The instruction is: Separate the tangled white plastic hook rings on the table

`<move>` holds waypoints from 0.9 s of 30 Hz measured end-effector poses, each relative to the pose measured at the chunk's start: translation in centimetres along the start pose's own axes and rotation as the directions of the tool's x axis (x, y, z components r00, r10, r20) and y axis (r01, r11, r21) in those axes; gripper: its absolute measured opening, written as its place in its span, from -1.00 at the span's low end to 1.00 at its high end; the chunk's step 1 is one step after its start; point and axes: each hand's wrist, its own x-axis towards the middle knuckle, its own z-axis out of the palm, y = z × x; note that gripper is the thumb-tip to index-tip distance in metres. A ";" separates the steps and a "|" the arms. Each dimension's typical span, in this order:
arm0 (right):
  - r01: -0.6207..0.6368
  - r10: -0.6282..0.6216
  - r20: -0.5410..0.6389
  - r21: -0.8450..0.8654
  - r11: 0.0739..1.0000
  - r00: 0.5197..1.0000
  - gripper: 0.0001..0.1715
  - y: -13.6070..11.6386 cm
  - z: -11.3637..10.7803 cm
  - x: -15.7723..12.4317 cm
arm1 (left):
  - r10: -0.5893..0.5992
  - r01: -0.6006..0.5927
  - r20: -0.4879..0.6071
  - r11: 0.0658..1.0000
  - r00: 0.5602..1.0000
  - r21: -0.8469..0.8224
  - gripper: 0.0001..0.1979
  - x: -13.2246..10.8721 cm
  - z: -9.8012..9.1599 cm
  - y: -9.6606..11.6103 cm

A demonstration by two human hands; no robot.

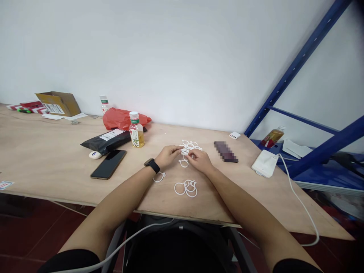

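Observation:
Over the wooden table, my left hand (168, 154) and my right hand (200, 159) face each other at a pile of white plastic rings (190, 145). My left thumb and fingers are pinched on a white ring at the pile's left side. My right fingertips are also closed at the pile, on a small white ring partly hidden by them. Just below the hands lies a loose ring (184, 163). Nearer the front edge, several rings (186, 188) overlap, and a single ring (159, 177) rests beside my left wrist.
Left on the table (125, 193) are a black phone (108, 164), a black parcel bag (98, 143), a drink bottle (137, 131), a red bag (118, 117) and a cardboard box (61, 104). Rightward lie a pixelated dark object (226, 151), a white charger (234, 135) and a cabled white device (265, 163).

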 end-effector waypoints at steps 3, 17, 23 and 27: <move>0.068 -0.068 -0.017 -0.014 0.998 0.998 -0.83 -0.3 0.0 0.0 | -0.076 0.076 0.008 0.987 0.997 -0.142 -0.58 0.3 0.0 -0.2; 0.166 -0.163 0.143 -0.008 0.986 0.976 -0.72 -1.8 -0.4 -0.1 | -0.086 0.120 0.142 0.962 0.986 -0.246 -0.63 0.3 -0.6 0.5; 0.177 -0.176 0.136 0.006 0.984 0.975 -0.71 -2.1 -0.1 0.0 | -0.077 0.112 0.147 0.961 0.986 -0.253 -0.60 0.2 -0.1 0.6; 0.195 -0.192 0.127 -0.017 0.981 0.973 -0.71 -1.7 -0.1 -0.1 | -0.059 0.068 0.082 0.991 0.995 -0.113 -0.69 0.0 0.1 0.7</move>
